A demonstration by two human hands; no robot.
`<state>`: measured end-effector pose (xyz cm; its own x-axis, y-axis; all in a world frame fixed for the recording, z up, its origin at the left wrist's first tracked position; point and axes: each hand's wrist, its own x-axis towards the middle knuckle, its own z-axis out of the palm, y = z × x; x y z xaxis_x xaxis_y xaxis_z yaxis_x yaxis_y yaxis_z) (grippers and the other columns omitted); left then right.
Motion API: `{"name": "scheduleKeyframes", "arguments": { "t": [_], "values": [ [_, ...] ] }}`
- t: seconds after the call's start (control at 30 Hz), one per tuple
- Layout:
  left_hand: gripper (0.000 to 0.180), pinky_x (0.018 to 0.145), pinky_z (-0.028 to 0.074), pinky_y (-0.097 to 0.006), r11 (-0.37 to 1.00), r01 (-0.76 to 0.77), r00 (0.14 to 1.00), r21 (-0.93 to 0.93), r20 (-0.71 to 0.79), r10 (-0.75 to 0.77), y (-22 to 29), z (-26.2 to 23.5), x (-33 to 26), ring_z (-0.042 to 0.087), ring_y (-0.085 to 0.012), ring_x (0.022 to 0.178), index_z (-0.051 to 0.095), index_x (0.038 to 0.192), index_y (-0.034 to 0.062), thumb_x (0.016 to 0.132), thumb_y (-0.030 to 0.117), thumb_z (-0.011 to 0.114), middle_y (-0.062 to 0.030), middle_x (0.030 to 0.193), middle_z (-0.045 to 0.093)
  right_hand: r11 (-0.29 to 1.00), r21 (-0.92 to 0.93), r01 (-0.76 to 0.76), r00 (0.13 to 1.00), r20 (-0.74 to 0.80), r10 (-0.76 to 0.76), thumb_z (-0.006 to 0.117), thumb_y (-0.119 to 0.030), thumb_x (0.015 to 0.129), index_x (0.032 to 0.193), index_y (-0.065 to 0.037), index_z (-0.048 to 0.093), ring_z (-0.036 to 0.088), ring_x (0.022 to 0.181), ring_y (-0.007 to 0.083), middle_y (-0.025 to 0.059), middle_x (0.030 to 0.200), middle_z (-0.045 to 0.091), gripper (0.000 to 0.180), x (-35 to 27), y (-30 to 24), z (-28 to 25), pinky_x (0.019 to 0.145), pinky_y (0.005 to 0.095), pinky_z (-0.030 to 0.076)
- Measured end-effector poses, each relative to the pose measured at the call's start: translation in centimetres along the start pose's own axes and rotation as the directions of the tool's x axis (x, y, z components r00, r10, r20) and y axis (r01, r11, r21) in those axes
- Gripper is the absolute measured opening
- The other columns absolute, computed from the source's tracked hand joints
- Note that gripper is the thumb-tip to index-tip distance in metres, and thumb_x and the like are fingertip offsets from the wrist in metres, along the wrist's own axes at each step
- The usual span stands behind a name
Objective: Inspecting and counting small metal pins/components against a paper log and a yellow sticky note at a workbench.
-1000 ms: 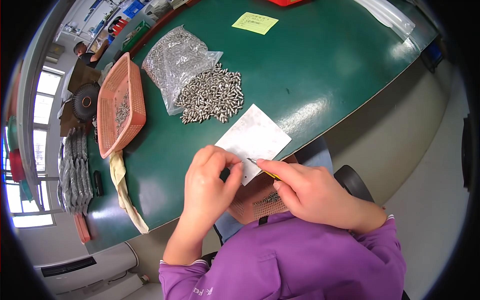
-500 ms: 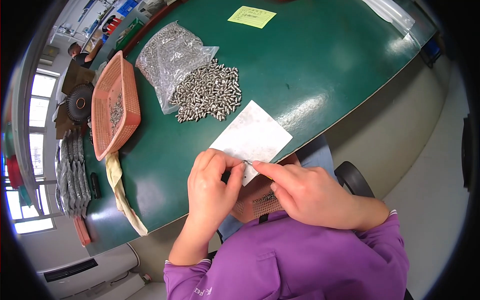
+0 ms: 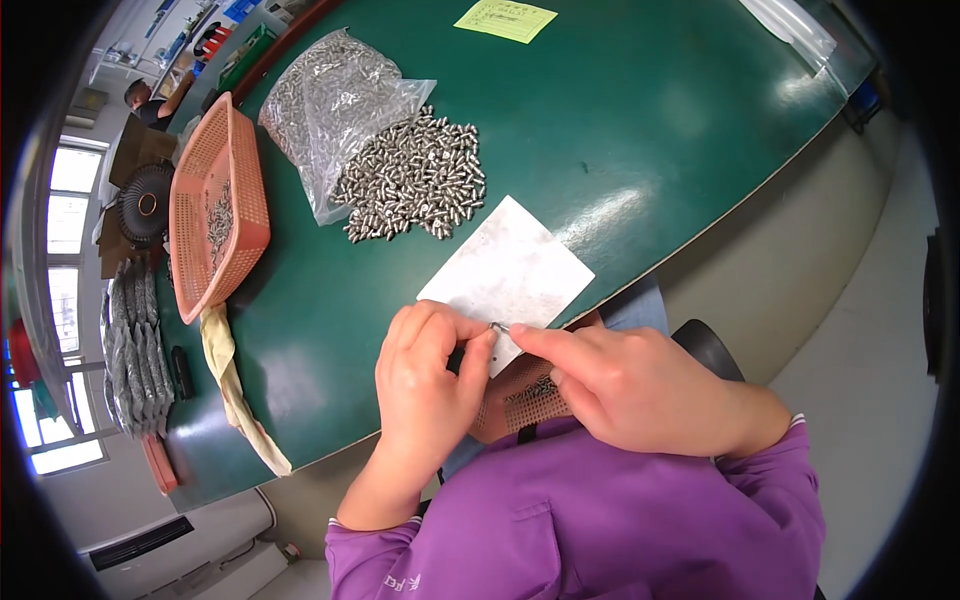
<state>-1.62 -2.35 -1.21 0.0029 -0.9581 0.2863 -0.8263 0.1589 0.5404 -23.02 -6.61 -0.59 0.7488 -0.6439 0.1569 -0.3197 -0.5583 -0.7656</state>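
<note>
A small metal piece [image 3: 493, 326] sits pinched in the left hand [image 3: 422, 365] over the white sheet [image 3: 512, 255]; the right hand [image 3: 640, 392] grips a slim, mostly hidden tool [image 3: 503, 328] just beside it. Fine tool work seems underway; the next move likely calls for steady fingers.

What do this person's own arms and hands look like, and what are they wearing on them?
The left hand and right hand wear no gloves. The purple sleeves have white edging at the cuffs and leave the forearms bare.
</note>
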Motion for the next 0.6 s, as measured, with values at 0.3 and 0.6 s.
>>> {"name": "scheduleKeyframes", "arguments": {
  "t": [0.3,0.6],
  "values": [
    [0.014,0.070,0.050,-0.037,0.998,-0.048,0.997,-0.044,0.057,0.051,0.4,-0.5,-0.4,0.061,-0.0257,0.076,0.066,0.082,0.0029,0.075,-0.004,0.077,-0.0077,0.081,0.064,0.997,0.042,-0.070,0.997,-0.031,0.071,0.061,-0.002,0.088,0.127,-0.001,0.060,0.071,0.081,0.0329,0.0186,0.096,0.071,0.039,-0.3,0.1,0.7,0.069,0.0411,0.058],
    [0.008,0.074,0.053,-0.038,0.990,0.116,0.990,0.075,-0.083,-0.110,-2.7,-2.1,3.6,0.065,-0.0264,0.081,0.070,0.088,0.0029,0.082,0.007,0.075,-0.0103,0.087,0.064,0.985,0.175,0.016,0.974,-0.227,0.025,0.061,-0.004,0.092,0.137,-0.008,0.059,0.070,0.074,0.0326,0.0163,0.101,0.072,0.045,-1.8,0.9,0.6,0.063,0.0402,0.056]
  ]
}}
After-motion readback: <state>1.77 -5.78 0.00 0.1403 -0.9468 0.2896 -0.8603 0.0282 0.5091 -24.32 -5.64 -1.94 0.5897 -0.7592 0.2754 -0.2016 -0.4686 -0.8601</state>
